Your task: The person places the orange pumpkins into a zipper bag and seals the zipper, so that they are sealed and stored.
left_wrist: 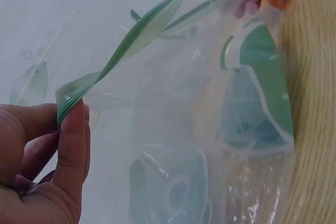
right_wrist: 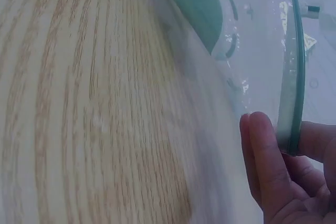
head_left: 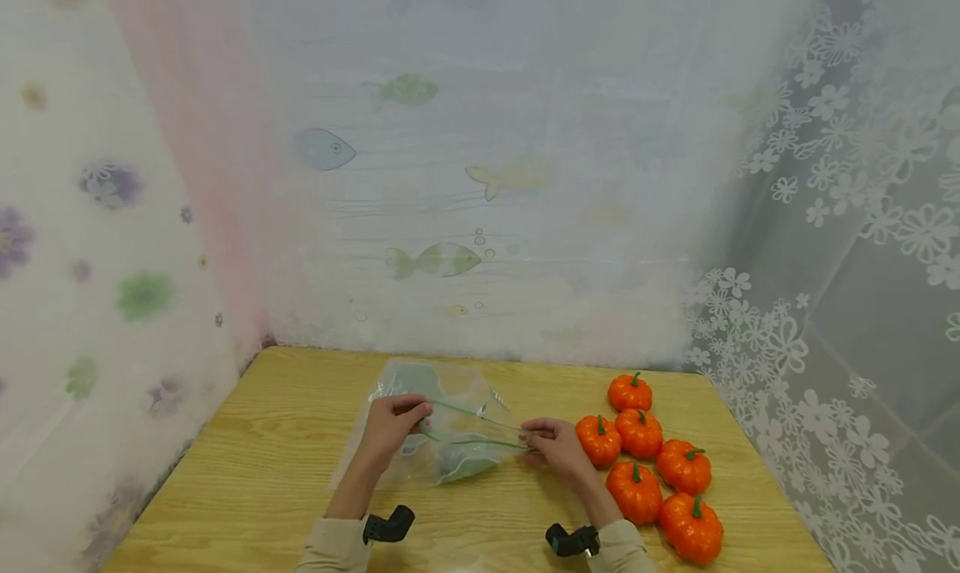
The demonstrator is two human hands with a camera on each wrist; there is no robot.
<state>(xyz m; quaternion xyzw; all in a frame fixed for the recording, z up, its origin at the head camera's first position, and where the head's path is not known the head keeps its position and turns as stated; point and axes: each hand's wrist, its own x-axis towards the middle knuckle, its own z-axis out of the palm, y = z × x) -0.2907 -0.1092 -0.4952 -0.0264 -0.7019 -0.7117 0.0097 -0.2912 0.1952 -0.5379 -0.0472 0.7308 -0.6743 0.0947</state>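
A clear zip-lock bag (head_left: 422,381) with green and blue printing lies over the table in front of me. Its green zip strip (left_wrist: 126,45) is spread into a long gap, so the mouth stands apart. My left hand (head_left: 392,429) pinches one end of the mouth between thumb and fingers, as the left wrist view also shows. At the opposite end my right hand (head_left: 557,446) pinches the strip's corner, thumb on one side and fingers on the other. Close beside the right hand sits an orange toy pumpkin (head_left: 597,441) with a green stem.
Several more orange pumpkins (head_left: 684,468) stand grouped on the right of the wooden table (head_left: 247,439). Behind the table hangs a sheet (head_left: 525,223) with printed fish, and a flowered curtain (head_left: 825,389) borders the right edge. Black wrist cameras (head_left: 390,525) sit at both cuffs.
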